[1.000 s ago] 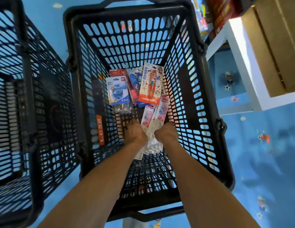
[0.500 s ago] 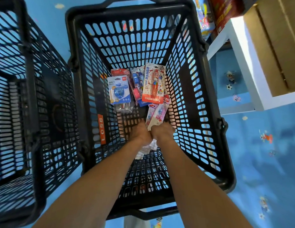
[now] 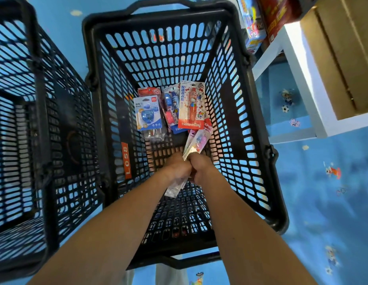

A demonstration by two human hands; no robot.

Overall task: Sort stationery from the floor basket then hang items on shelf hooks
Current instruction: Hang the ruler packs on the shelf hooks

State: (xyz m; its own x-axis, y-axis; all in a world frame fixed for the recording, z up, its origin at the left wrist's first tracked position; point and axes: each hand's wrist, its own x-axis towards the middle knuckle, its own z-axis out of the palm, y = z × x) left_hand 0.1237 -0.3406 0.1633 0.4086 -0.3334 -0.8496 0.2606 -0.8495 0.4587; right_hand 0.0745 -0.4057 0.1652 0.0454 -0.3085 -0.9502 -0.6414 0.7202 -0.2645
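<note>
A black plastic floor basket [image 3: 259, 128] stands on the blue floor. Inside it both my hands meet around a bundle of long clear pink pen packets [image 3: 196, 141]. My left hand [image 3: 176, 167] and my right hand [image 3: 201, 166] are both closed on the bundle, knuckles touching. The packets' clear ends stick out below my left hand. Further in lie a blue sharpener pack [image 3: 148, 113], a red Hello Kitty glue pack [image 3: 191, 105] and a blue-and-pink pen pack [image 3: 170, 105], overlapping on the basket floor.
A second black basket [image 3: 41, 124] stands close on the left. A white shelf unit [image 3: 302, 79] with a cardboard box [image 3: 343, 52] and coloured boxes [image 3: 261, 19] is at the upper right. Blue patterned floor [image 3: 323, 192] lies to the right.
My hands have come together and gathered the pink pen packets into one bundle, lifting it off the basket floor. The other packs have not moved.
</note>
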